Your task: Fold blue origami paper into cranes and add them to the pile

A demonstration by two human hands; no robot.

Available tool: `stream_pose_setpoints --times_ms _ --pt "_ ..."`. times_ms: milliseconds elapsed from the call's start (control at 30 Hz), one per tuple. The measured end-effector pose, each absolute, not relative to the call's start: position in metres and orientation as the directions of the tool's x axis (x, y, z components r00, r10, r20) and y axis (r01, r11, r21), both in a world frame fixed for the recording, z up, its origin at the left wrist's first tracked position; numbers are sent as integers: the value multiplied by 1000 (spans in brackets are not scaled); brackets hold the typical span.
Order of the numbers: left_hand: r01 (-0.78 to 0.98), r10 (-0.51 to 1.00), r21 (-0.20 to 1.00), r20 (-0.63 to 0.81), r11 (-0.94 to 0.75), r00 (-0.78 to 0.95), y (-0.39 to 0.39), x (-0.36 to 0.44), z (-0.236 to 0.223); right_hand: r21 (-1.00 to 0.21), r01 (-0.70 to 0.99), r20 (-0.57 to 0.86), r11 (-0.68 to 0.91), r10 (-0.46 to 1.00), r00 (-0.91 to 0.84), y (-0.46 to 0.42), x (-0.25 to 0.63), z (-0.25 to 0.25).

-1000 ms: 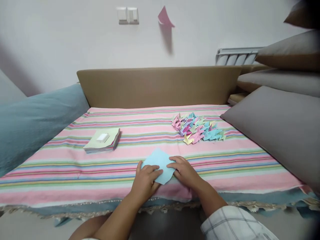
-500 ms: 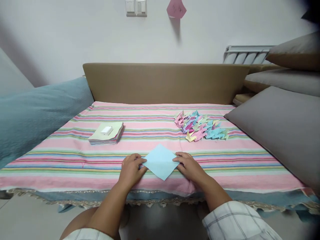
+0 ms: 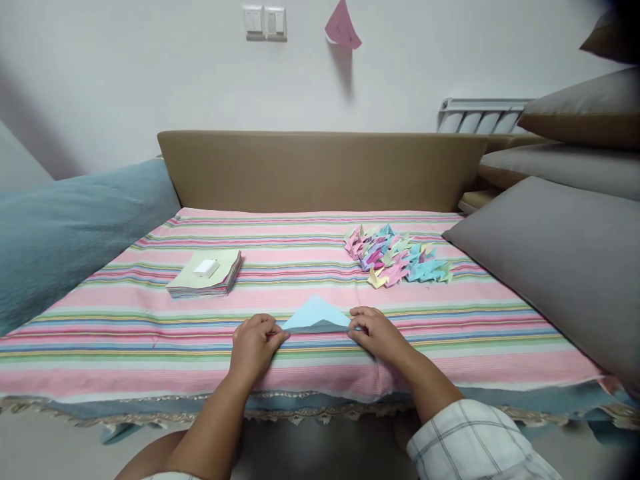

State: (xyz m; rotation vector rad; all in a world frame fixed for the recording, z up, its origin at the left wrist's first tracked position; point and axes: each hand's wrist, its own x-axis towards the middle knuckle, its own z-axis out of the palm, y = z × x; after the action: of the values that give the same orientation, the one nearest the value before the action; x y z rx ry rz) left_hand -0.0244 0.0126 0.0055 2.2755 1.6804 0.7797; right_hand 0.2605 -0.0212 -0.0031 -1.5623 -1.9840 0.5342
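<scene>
The blue paper (image 3: 314, 311) lies at 12 o'clock; your left hand (image 3: 253, 345) pinches its 9 o'clock corner, your right hand (image 3: 379, 335) its 3 o'clock corner. Flat earlier, it now looks triangular; folding appears underway.

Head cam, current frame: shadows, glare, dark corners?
Head view: soft shadow on the wall below the pink note; same view: blurry dark patch in the top-right corner; same view: no obvious glare on the blue paper.

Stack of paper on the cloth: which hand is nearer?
Left. The left hand is in front of the stack, slightly right; the right hand is farther right, beyond the blue paper.
</scene>
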Motion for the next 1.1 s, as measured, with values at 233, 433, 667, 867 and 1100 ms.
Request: stream_pose_setpoints --times_ms 233,433,667,867,1100 --pt "824 955 497 246 -273 168 11 -23 8 -614 765 147 192 981 -129 -22 258 -3" --pt "876 949 414 286 -247 133 7 -18 9 -563 816 164 133 985 -47 -22 247 -5" --pt "901 950 371 289 -224 117 7 -16 8 -480 877 160 37 986 46 -24 241 -3" --pt "914 943 336 310 -227 120 6 -14 8 -439 898 171 9 983 74 -26 240 -1" --pt "916 932 324 342 -236 120 5 -13 7 -426 905 159 10 985 65 -25 239 0"
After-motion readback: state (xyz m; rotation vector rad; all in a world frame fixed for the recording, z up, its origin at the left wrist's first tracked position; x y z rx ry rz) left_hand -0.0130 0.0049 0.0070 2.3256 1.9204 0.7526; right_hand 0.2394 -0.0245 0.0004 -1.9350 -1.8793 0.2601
